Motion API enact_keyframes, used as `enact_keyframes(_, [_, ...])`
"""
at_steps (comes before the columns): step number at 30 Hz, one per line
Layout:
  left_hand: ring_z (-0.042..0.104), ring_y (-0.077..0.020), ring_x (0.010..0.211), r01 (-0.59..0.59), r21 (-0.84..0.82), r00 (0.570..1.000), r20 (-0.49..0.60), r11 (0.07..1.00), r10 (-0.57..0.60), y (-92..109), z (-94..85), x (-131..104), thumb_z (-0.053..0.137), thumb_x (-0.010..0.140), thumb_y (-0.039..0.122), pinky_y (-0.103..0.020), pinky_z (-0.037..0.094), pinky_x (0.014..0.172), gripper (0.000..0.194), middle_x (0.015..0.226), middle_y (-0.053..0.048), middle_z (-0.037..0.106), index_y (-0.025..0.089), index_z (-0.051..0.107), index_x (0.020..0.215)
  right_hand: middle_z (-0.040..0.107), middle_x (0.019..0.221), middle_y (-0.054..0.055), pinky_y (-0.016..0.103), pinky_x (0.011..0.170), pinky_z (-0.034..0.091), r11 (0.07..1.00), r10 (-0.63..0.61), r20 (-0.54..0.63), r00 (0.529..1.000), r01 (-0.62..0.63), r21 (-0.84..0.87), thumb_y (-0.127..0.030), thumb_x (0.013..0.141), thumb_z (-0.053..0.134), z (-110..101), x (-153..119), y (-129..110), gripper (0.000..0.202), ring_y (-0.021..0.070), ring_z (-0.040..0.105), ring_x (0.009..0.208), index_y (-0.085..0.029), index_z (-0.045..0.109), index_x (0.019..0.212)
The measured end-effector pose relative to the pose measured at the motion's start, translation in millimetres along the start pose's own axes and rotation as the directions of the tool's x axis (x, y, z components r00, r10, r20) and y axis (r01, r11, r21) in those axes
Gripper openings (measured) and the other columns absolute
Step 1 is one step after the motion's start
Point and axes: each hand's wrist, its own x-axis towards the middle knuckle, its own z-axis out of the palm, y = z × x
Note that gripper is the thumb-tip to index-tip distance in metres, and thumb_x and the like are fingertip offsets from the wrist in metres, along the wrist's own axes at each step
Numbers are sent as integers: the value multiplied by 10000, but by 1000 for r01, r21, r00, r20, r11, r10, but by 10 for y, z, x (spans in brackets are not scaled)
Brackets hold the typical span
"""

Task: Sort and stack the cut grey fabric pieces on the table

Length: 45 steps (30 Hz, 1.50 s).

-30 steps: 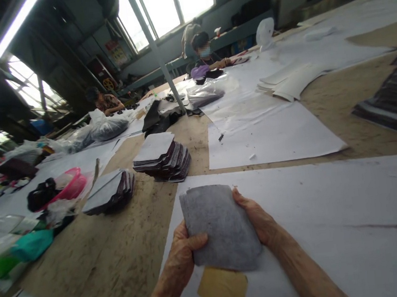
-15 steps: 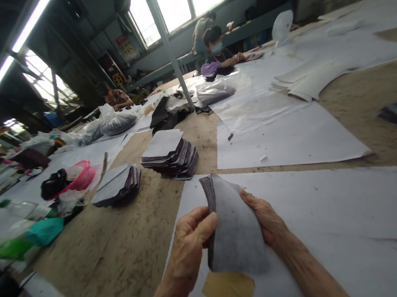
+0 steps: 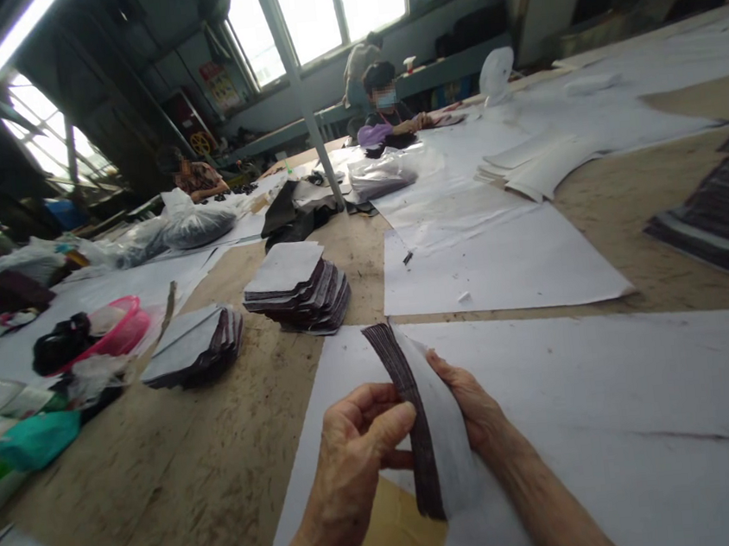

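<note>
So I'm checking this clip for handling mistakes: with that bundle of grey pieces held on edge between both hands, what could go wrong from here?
The bundle of grey pieces is pinched on edge only by the left hand and right hand, so its layers could fan out and slip apart. Dropped pieces could land on the white paper sheet or the tan piece below and lose their order.

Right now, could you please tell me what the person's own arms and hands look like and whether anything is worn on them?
Both forearms are bare as far as the picture shows, with no sleeve in view. The left hand and right hand wear no gloves. No ring, watch or bracelet can be seen. The hands look lean, with creased knuckles and raised tendons.
</note>
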Motion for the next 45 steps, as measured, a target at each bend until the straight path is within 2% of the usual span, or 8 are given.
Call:
enact_keyframes(8, [625,-202,704,-8,17,1000,-5,1000,8,34,132,48,682,717,353,-288,544,570,332,871,-113,654,84,633,905,637,625,123,299,481,518,999,-37,11,999,37,37,-320,1000,344,18,-15,0,490,197,590,499,-54,647,721])
enact_keyframes(15, [627,-212,748,-42,169,997,-55,985,52,72,160,-26,642,722,422,-246,491,563,373,841,-91,660,121,621,942,657,726,131,331,607,545,996,-37,48,998,33,77,-350,976,413,-55,35,35,392,223,628,611,-40,642,904])
enact_keyframes(20, [595,-191,740,-56,295,985,-138,954,100,38,89,54,614,717,535,-253,462,611,444,833,-57,649,170,595,967,669,869,129,377,704,548,995,-84,59,995,81,56,-361,828,672,-99,53,70,390,274,644,762,-65,595,1070])
enact_keyframes(25, [580,-232,785,-17,374,958,-259,927,122,-104,-78,211,604,710,494,-308,463,674,377,783,-58,631,166,619,894,675,884,113,354,600,560,988,-153,-12,988,153,-16,-361,690,808,-84,42,79,532,265,647,679,-100,576,1091])
enact_keyframes(28, [585,-228,745,14,302,952,-296,953,80,-170,-175,244,619,695,432,-304,461,634,350,783,-69,640,149,630,899,678,885,100,330,557,556,981,-190,-27,981,189,-48,-361,631,846,-75,40,76,564,255,644,654,-119,586,1069])
enact_keyframes(32, [598,-205,656,35,64,977,-210,997,-21,-189,-300,251,668,656,328,-300,470,607,389,760,-67,657,133,611,987,675,913,96,319,595,553,974,-218,-5,976,217,-70,-345,607,856,-61,30,72,534,256,646,707,-131,606,1027])
enact_keyframes(37, [607,-190,640,5,-81,985,-170,997,-19,-230,-460,261,708,639,274,-282,481,613,416,777,-78,671,114,610,1010,671,935,85,307,662,538,965,-241,33,970,243,-95,-270,575,867,-33,-9,83,558,264,641,791,-153,600,1051])
enact_keyframes(45, [586,-170,823,-163,32,971,-172,986,166,-317,-586,218,731,649,251,-243,470,729,417,965,-45,674,176,643,1049,627,1076,53,346,736,525,938,-308,162,938,328,-117,-165,538,862,-18,-39,104,919,244,613,864,-277,392,1320])
